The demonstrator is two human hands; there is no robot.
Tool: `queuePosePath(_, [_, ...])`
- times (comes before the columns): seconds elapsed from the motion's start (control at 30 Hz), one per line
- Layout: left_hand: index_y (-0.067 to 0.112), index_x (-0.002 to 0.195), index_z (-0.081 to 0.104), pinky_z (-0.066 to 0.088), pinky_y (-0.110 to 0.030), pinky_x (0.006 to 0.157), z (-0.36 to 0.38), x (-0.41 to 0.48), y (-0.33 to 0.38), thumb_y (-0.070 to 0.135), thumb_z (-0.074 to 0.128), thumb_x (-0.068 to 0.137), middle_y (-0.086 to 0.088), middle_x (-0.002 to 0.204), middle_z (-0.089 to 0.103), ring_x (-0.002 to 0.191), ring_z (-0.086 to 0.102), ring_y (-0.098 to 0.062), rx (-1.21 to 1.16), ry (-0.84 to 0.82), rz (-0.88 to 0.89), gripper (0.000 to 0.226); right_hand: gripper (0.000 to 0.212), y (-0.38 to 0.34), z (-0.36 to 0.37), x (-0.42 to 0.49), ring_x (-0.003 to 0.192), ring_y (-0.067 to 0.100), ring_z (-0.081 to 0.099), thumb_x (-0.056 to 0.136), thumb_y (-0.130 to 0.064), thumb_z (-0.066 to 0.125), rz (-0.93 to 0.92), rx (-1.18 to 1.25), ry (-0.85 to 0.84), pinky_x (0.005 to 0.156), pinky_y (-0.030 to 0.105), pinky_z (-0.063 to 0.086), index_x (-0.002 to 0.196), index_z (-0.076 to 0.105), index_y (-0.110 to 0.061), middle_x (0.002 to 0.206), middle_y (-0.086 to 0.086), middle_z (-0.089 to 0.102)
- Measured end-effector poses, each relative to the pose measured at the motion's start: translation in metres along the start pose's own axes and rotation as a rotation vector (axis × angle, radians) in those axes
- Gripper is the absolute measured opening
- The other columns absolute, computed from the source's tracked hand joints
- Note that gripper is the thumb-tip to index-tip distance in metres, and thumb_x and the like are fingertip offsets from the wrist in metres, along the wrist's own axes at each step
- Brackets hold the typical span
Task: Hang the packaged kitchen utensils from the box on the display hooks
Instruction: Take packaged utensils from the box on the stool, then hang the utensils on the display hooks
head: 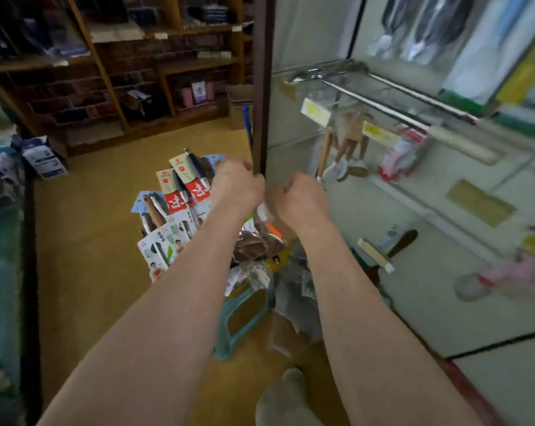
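Head view: at mid-frame the left hand (238, 184) and right hand (301, 199) meet just in front of a brown post (263, 87). Each grip looks curled closed on the top of a clear pack (263, 212) hanging between them. Blur hides what the pack contains. More carded utensils (180, 192) stand bunched just left of the hands, above a teal stool (240, 321).

I'd say one pack is out and its hang hole is being readied. Next it needs lifting up and right to the hooks (383, 99), with the hole lined up on a free tip.

The post's edge runs very near the left knuckles, so the lift should swing right of it. Hung goods (404, 155) crowd the lower hooks. The floor (91, 241) at left gives room to step.
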State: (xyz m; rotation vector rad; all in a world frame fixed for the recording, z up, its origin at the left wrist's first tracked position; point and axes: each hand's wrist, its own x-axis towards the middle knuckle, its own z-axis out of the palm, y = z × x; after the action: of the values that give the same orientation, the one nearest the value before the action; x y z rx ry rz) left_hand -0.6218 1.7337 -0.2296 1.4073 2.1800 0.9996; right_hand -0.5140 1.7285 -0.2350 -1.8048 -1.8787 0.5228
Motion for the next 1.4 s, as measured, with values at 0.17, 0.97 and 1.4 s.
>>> queuePosePath(0.17, [0.015, 0.119, 0.059, 0.043, -0.031, 0.081, 0.023, -0.047, 0.047, 0.028, 0.061, 0.087, -0.01, 0.121, 0.059, 0.108, 0.058, -0.028, -0.048, -0.032, 0.114, 0.034, 0.034, 0.035, -0.06, -0.035, 0.113, 0.033, 0.055, 0.097, -0.031, 0.048, 0.084, -0.027, 0.155, 0.088, 0.036, 0.044, 0.12, 0.061, -0.009, 0.121, 0.015, 0.059])
queuePosePath(0.97, [0.012, 0.125, 0.058, 0.042, -0.047, 0.098, 0.165, -0.325, 0.266, 0.029, 0.056, 0.091, -0.012, 0.123, 0.055, 0.115, 0.052, -0.032, -0.115, -0.227, 0.479, 0.039, 0.033, 0.306, -0.317, -0.228, 0.112, 0.032, 0.052, 0.097, -0.026, 0.044, 0.425, -0.146, 0.481, 0.088, 0.036, 0.041, 0.117, 0.061, -0.006, 0.122, 0.014, 0.056])
queuePosePath(1.4, [0.014, 0.132, 0.053, 0.043, -0.044, 0.098, 0.217, -0.397, 0.33, 0.031, 0.057, 0.091, -0.007, 0.125, 0.053, 0.116, 0.051, -0.025, -0.102, -0.345, 0.615, 0.045, 0.037, 0.383, -0.371, -0.26, 0.12, 0.026, 0.048, 0.099, -0.025, 0.043, 0.595, -0.101, 0.527, 0.094, 0.033, 0.04, 0.132, 0.054, -0.013, 0.131, 0.007, 0.051])
